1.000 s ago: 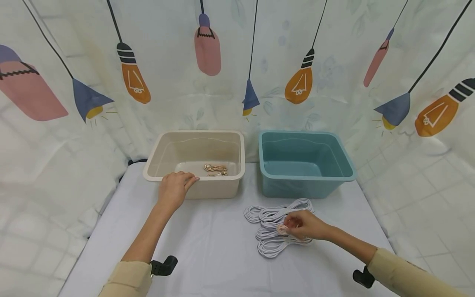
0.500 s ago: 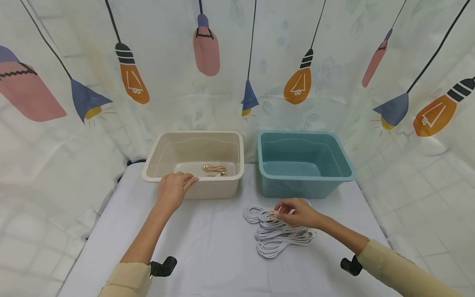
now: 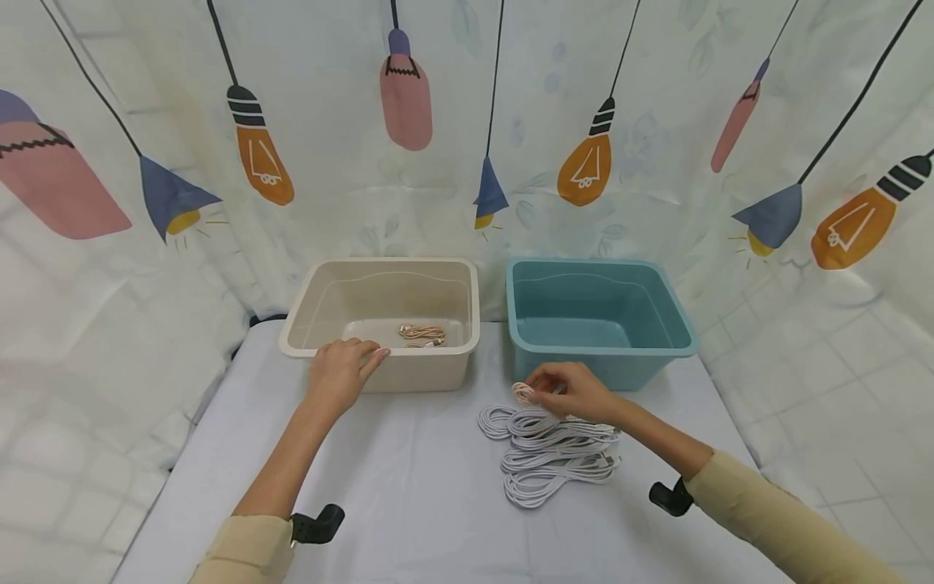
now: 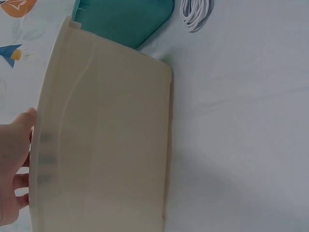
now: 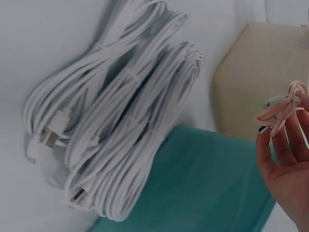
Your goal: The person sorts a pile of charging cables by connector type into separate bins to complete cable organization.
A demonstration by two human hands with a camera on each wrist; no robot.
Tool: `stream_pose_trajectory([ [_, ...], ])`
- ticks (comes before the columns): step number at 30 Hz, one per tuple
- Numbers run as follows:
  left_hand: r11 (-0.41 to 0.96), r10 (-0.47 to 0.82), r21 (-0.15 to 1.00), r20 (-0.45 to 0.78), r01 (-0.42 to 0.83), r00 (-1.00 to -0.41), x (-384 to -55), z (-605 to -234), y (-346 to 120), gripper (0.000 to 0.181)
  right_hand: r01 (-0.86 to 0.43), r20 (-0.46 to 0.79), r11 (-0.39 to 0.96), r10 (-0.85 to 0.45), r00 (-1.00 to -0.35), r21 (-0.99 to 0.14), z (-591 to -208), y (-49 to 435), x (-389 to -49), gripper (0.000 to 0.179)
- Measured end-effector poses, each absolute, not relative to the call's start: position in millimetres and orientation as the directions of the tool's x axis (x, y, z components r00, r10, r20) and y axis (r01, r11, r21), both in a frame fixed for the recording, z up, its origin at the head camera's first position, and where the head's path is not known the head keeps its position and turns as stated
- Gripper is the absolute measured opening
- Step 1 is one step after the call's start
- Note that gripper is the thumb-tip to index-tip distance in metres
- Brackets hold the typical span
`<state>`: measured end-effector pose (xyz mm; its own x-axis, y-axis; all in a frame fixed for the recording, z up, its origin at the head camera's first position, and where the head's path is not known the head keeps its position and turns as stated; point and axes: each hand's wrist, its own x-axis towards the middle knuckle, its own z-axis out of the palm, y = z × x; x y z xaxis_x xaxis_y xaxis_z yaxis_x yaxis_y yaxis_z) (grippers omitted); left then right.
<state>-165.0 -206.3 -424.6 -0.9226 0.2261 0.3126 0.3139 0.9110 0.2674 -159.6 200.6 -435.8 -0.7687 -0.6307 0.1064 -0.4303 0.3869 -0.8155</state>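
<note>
My right hand [image 3: 572, 393] pinches a small bundled peach-pink charging cable [image 3: 522, 392] between thumb and fingers. It hangs just in front of the teal bin [image 3: 601, 369], above the far edge of the white cables [image 3: 547, 438]. In the right wrist view the pink cable [image 5: 280, 108] is looped up with its plugs showing. My left hand [image 3: 340, 371] rests on the front rim of the beige bin [image 3: 430, 369], its fingers over the rim. Inside that bin lie tan-gold cables [image 3: 423, 332] in bundles. The left wrist view shows the hand [image 4: 12, 159] beside the rim.
Several white coiled cables [image 5: 120, 121] lie in a row on the white-covered table [image 3: 409, 487], close in front of the teal bin. A patterned curtain [image 3: 438, 211] hangs right behind both bins. Black wrist cameras [image 3: 317, 525] stick out below my forearms.
My right hand has lifted the pink cable off the white cables and carried it away from me and leftward, up to the teal bin's front. The left hand has stayed on the rim.
</note>
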Motion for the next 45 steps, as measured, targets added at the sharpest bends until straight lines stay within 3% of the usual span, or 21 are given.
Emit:
stream_pose_trajectory([
  [14, 0.923, 0.24, 0.212, 0.332, 0.32, -0.912, -168, -429, -206, 0.031, -0.467, 0.16, 0.413, -0.592, -0.79, -0.782, -409, 182, -179, 0.019],
  [45, 0.934, 0.221, 0.204, 0.31, 0.292, -0.925, -171, -430, -207, 0.027, -0.516, 0.241, 0.494, -0.517, -0.821, -0.7, -366, 120, -234, 0.023],
])
